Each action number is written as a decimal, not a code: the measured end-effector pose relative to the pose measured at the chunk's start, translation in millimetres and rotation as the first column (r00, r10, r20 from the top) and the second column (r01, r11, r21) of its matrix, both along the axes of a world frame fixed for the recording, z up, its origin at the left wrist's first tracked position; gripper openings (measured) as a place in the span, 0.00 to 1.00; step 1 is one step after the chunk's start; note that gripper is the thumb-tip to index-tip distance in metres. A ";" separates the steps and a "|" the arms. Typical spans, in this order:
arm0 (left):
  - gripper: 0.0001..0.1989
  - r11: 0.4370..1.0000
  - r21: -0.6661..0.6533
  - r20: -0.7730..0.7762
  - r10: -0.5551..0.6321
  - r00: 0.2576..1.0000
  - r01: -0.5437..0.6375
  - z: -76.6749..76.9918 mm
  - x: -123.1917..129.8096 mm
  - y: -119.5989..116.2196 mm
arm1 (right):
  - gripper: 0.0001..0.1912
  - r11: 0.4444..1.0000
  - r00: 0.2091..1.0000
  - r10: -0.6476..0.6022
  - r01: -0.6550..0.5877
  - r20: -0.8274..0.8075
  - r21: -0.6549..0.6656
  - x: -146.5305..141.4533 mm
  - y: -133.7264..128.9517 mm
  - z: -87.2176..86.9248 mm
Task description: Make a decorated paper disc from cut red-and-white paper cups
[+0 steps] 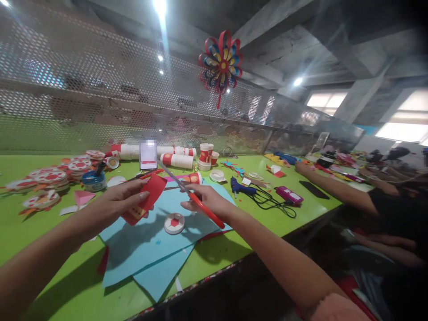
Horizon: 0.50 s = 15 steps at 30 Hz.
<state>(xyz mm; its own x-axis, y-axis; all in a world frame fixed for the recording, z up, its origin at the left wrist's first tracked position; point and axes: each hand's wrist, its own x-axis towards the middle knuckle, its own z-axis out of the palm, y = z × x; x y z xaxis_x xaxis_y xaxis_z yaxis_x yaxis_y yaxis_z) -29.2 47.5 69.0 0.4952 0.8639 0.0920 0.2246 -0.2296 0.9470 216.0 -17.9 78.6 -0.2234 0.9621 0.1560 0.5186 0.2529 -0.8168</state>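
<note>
My left hand (129, 199) is closed round a folded piece of red paper (154, 192) with gold print near its lower end; it may be a cut paper cup wall. My right hand (209, 200) grips a pair of scissors (205, 209) with orange-red handles. The metal blades point up and left, apart from the red paper. Below the hands, light blue paper sheets (143, 254) overlap on the green table. A small white disc (174, 223) with a red patterned centre lies on them, between my hands.
Paper cup stacks (177, 161) and a phone (148, 155) stand at the back. Red-dotted paper turtles (50, 176) and a blue jar (94, 181) are left. A blue glue gun (244, 187) with cords lies right, near a black phone (314, 189). Other people sit further right.
</note>
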 end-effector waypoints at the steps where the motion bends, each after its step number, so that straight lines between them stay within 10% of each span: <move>1: 0.25 1.000 0.001 -0.014 0.002 1.000 -0.002 -2.7 -0.9 2.3 | 0.19 1.000 1.000 -0.020 0.019 0.024 0.018 2.7 1.2 -1.0; 15: 0.21 0.998 -0.056 0.061 0.001 0.998 0.002 -7.0 3.1 -1.6 | 0.25 0.993 0.989 -0.107 0.101 0.107 0.061 13.4 -0.8 -7.3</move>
<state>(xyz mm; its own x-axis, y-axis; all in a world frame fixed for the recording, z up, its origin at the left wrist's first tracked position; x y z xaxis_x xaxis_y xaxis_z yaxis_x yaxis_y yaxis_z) -26.1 45.8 62.0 0.4904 0.8684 0.0738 0.1661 -0.1762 0.9702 229.4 -18.7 71.3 -0.1417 0.9716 0.1896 0.6299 0.2363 -0.7399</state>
